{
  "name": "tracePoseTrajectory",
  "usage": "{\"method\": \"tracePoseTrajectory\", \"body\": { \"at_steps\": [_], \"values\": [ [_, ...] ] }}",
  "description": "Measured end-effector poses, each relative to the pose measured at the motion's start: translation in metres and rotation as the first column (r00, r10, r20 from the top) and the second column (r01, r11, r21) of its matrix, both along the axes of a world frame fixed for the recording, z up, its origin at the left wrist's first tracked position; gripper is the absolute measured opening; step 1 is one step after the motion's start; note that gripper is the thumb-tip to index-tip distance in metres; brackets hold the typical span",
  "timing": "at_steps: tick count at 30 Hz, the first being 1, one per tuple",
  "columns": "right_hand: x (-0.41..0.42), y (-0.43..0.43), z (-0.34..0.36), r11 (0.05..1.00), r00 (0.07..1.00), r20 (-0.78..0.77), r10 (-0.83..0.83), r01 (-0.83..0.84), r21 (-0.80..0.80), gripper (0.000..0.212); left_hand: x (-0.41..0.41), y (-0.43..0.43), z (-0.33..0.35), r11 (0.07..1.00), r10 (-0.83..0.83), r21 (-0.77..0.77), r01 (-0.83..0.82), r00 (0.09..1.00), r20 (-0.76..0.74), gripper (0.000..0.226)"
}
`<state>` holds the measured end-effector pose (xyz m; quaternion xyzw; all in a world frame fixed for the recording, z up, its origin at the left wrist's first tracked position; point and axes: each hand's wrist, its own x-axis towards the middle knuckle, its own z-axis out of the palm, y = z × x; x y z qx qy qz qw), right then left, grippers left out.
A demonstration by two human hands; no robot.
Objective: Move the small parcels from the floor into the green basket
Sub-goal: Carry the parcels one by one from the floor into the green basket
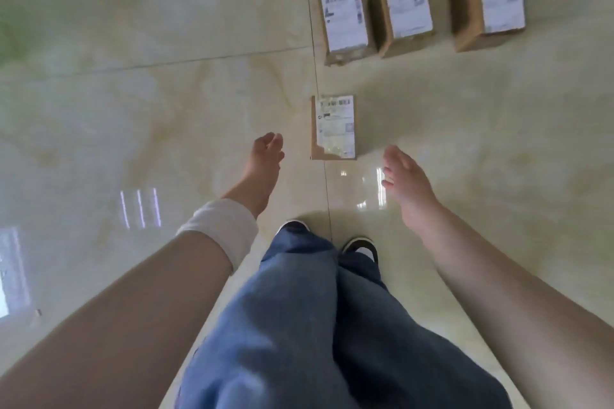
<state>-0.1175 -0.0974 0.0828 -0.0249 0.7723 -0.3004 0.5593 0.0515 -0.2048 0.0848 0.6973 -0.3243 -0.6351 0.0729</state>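
Small parcels (pixel 334 127), labels blurred unreadable; shoes (pixel 361 245) half hidden under jeans (pixel 299 325).

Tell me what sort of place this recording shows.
Indoors, probably a home or small parcel-handling room, though I can't tell which: glossy marbled floor tiles, window light reflected in them, and labelled cardboard parcels set out on the floor.

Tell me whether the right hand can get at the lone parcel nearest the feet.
Probably yes. The right hand hangs open just right of that parcel, with only bare floor between them; the left hand is on its other side, holding nothing.
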Motion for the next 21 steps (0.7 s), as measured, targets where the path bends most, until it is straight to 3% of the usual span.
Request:
{"method": "tracePoseTrajectory", "body": {
  "at_steps": [5,9,11,15,18,21],
  "values": [
    [0.005,-0.046,-0.124,0.975,0.977,-0.094,0.193,-0.201,-0.098,0.072,-0.026,-0.01,-0.124,0.992,-0.125,-0.013,0.125,0.992,-0.012,0.052],
    [0.008,-0.061,-0.169,0.967,0.979,-0.148,0.139,-0.166,-0.195,0.053,-0.044,-0.007,-0.173,0.968,-0.109,-0.235,0.093,0.992,-0.055,0.059],
    [0.011,-0.068,-0.174,0.958,0.991,-0.131,0.032,-0.067,-0.278,0.033,-0.048,-0.009,-0.182,0.966,-0.09,-0.254,0.052,0.986,-0.141,0.06],
    [0.01,-0.067,-0.175,0.934,1.0,-0.011,-0.013,0.008,-0.357,0.02,-0.047,-0.007,-0.177,0.974,-0.068,-0.227,0.012,0.968,-0.243,0.076],
    [0.009,-0.073,-0.147,0.943,0.988,0.146,0.044,0.008,-0.334,0.048,-0.041,-0.014,-0.146,0.994,0.003,-0.103,-0.044,0.93,-0.367,0.062],
    [0.013,-0.089,-0.085,0.937,0.987,0.149,0.064,-0.008,-0.35,0.045,-0.036,-0.027,-0.085,0.987,-0.005,-0.15,-0.054,0.93,-0.368,0.048]
  ]
}}
